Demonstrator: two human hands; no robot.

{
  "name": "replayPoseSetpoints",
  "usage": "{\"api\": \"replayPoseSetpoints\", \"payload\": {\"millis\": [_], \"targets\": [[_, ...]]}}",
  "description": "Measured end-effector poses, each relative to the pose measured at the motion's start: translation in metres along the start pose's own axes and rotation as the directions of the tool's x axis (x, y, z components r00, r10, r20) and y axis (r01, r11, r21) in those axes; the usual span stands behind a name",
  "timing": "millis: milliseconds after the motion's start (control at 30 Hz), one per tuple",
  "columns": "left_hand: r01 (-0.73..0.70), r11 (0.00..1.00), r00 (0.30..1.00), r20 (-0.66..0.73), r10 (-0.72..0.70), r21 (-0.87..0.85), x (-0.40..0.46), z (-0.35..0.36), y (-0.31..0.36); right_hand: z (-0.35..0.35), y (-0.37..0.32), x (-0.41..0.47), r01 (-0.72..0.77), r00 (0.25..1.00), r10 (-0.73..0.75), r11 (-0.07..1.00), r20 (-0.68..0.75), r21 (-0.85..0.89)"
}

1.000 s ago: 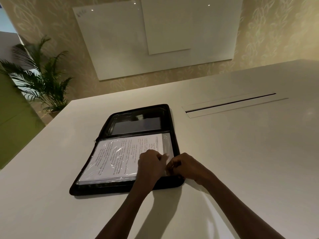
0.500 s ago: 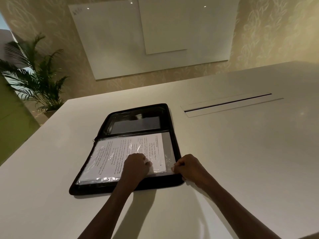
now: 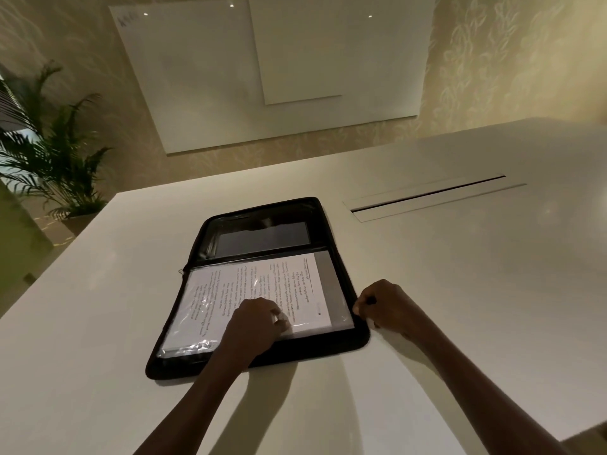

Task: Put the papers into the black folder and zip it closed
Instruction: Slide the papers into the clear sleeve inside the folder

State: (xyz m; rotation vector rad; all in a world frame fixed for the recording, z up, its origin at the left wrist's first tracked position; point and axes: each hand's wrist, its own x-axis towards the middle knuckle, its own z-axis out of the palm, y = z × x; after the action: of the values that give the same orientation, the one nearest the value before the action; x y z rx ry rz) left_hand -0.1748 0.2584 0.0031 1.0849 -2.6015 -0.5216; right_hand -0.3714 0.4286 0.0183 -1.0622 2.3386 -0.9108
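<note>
The black folder (image 3: 345,270) lies open on the white table (image 3: 460,290), its far half showing a dark pocket. The papers (image 3: 249,290), printed sheets inside a clear plastic sleeve, lie in the near half. My left hand (image 3: 254,323) presses down on the papers near their lower middle, fingers curled. My right hand (image 3: 389,305) sits at the folder's right near corner, its fingers pinched at the edge of the sleeve or the zip track; which one I cannot tell.
A long cable slot (image 3: 427,198) is cut into the table behind and right of the folder. A potted palm (image 3: 56,159) stands past the table's left edge. White boards (image 3: 279,67) hang on the patterned wall.
My left hand has slid left across the papers, away from the right hand. The right hand has shifted outward to the folder's right edge.
</note>
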Motion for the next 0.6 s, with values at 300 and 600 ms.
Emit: {"api": "replayPoseSetpoints", "payload": {"millis": [300,600], "targets": [[0.002,0.981,0.998,0.054,-0.012,0.192,0.013,0.004,-0.035,0.045,-0.016,0.01,0.282,0.956,-0.294,0.923,-0.006,-0.263],[0.012,0.926,0.993,0.108,-0.057,0.377,-0.001,0.02,-0.058,0.07,-0.001,-0.001,0.2,0.977,-0.135,0.834,0.162,-0.514]]}}
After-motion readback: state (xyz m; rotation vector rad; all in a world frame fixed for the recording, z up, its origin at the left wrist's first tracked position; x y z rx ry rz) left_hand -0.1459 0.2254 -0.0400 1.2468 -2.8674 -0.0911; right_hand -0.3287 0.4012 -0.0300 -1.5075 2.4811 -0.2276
